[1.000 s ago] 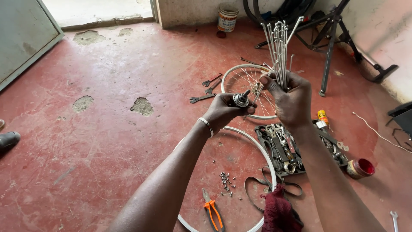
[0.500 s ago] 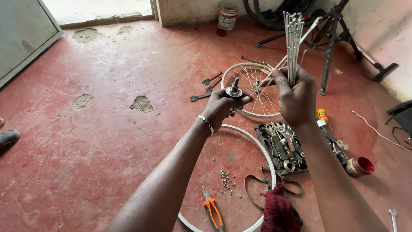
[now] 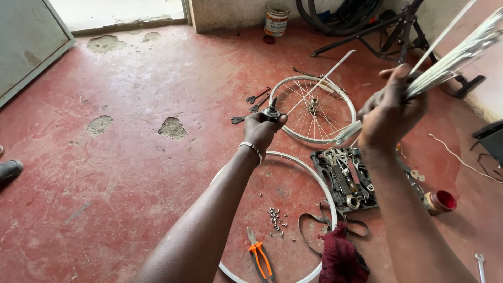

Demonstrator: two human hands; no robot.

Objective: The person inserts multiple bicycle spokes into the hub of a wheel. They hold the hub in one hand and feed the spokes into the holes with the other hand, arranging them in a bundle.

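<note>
My left hand [image 3: 260,129] grips a small metal wheel hub [image 3: 271,111], held upright above the floor. One spoke [image 3: 320,83] runs from the hub up to the right. My right hand [image 3: 392,111] is closed around a bundle of silver spokes [image 3: 455,55], tilted toward the upper right, their lower ends sticking out below the fist. Below my arms a bare silver rim [image 3: 319,184] lies flat on the red floor. A built spoked wheel [image 3: 313,108] lies beyond my hands.
A black tray of tools [image 3: 344,178], a red rag [image 3: 339,258], orange pliers [image 3: 260,257], loose spoke nipples [image 3: 276,216], a rim strip [image 3: 310,230], a red-capped tin [image 3: 439,202], wrenches [image 3: 252,107], a paint can [image 3: 276,18], a black stand [image 3: 389,37], a shoe [image 3: 9,170].
My right hand swung the spoke bundle from upright to tilted toward the upper right. One spoke now reaches from the hub. The left hand stayed roughly in place, holding the hub.
</note>
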